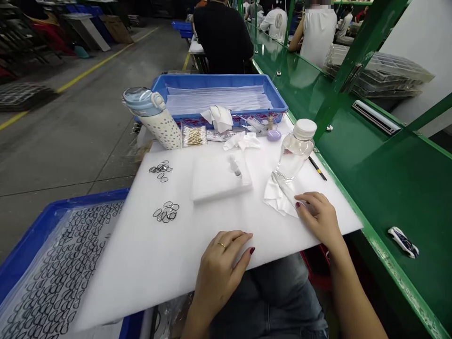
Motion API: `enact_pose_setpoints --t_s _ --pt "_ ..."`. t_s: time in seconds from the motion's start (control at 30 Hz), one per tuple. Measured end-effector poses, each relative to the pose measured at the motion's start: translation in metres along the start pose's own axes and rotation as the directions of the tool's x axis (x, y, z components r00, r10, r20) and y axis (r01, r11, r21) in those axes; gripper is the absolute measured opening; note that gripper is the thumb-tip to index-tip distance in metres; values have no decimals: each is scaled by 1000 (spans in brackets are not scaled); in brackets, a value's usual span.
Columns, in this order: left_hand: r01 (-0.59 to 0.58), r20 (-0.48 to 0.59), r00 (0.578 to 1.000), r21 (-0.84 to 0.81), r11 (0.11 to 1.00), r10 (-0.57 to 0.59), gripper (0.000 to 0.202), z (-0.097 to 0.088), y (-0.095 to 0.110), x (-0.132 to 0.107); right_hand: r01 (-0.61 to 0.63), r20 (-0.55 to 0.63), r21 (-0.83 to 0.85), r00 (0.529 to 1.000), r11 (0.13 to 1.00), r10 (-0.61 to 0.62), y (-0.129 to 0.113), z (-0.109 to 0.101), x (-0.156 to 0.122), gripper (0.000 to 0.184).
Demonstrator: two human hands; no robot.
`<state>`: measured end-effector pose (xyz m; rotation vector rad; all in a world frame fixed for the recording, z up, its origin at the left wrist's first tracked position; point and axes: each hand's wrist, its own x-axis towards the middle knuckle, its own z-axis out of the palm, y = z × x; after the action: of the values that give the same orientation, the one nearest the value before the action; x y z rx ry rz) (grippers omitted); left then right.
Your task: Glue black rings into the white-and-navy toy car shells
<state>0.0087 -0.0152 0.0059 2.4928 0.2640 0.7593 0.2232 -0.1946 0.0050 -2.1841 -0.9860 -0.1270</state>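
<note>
My left hand (221, 263) rests on the near edge of a white foam sheet (183, 245), fingers curled loosely and together, nothing seen in them. On the same sheet to the right lies my right hand (318, 214), its fingertips touching a crumpled white cloth (278, 197) and a thin clear strip beside it. A clear plastic bottle (294, 150) with a white cap stands just behind the cloth. A small white foam block (221, 176) sits mid-sheet with a small part on it. Two clusters of thin black rings (165, 212) (161, 169) lie to the left.
A blue tray (42, 226) of several black rings sits at lower left. A blue tray (219, 82) of white sheets, a dotted flask (155, 117), cotton swabs (194, 136) and tissues stand behind. A green conveyor bench (388, 179) runs along the right. Other people sit ahead.
</note>
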Motion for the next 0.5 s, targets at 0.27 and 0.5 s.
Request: enact_pose_setpoints --t_s 0.27,0.5 --pt "-305 196 912 -267 914 361 41 70 50 -62 12 -37 -1 999 1000 -12 -1 1 2 18" --pt "-109 725 602 -342 933 336 64 143 40 -100 -14 -45 28 999 1000 15 -3 2 4 18"
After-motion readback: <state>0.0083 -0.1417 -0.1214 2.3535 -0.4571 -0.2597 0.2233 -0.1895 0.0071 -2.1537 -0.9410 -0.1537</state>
